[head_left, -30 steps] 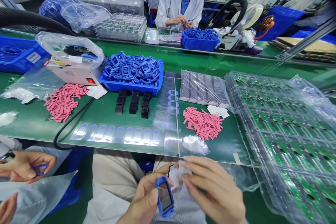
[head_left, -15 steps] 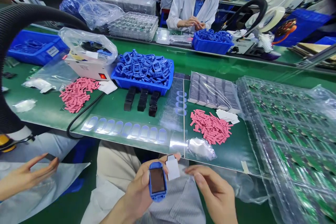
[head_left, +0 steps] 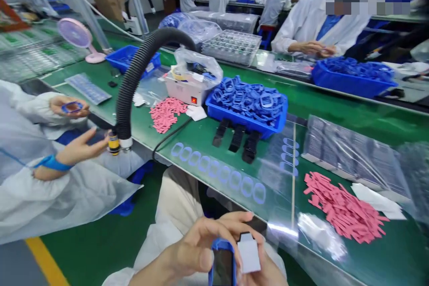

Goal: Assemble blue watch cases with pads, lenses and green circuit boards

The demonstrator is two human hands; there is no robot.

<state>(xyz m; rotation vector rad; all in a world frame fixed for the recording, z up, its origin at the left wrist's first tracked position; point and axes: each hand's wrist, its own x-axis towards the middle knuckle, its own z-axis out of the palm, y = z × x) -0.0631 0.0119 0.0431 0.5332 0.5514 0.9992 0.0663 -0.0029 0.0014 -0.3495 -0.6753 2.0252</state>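
Note:
Low in the view, my left hand (head_left: 187, 250) is closed on a blue plastic watch-shaped frame (head_left: 215, 245) with a dark rectangular screen in it. The frame's lower end is cut off by the picture edge. Just to its right is a small white rectangular panel (head_left: 250, 255) with a black top edge. My right hand (head_left: 270, 270) is closed at this panel, its fingers partly hidden behind it. Fingers of my left hand touch the panel's left side. Both hands are above my lap, in front of the table edge.
A blue bin (head_left: 246, 120) of blue frames, black stacks (head_left: 236, 138), pink strips (head_left: 345, 208), clear oval films (head_left: 214, 167) and wrapped panels (head_left: 355, 156) lie on the green table. A black hose (head_left: 125, 94) arches at left, near a co-worker's hands (head_left: 80, 145). Another person (head_left: 301, 22) sits opposite.
The view has swung left, bringing in the co-worker at left and a pink fan. My right hand, apart before, has come in to the white panel beside the blue frame.

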